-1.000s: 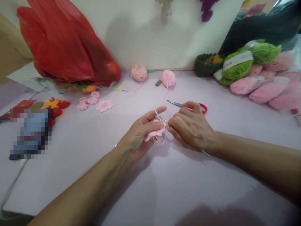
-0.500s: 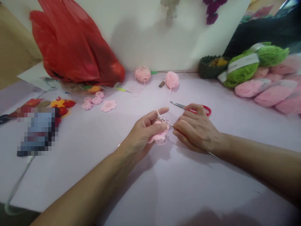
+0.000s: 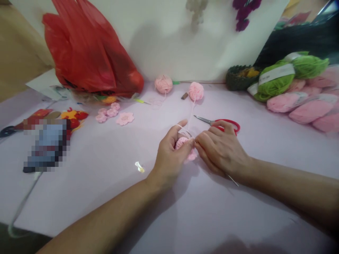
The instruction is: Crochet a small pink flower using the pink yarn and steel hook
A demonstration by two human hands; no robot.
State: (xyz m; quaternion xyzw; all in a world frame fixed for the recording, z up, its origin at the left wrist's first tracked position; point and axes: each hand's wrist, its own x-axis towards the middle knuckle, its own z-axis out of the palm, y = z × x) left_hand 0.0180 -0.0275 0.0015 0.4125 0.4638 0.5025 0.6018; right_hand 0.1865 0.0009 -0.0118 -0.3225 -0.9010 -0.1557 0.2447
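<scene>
Left hand (image 3: 169, 157) pinches a scalloped pink yarn piece (image 3: 182, 142); just right, right hand (image 3: 222, 148) grips a thin metal hook (image 3: 233, 180) slanting far-left.

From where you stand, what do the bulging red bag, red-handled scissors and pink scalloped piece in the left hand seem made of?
Bulging red bag: probably thin, faintly glossy plastic, by its creases. Red-handled scissors: blades likely grey metal, by their sheen; smooth handles perhaps plastic. Pink scalloped piece in the left hand: matte, apparently yarn, by its stitched texture.
</scene>
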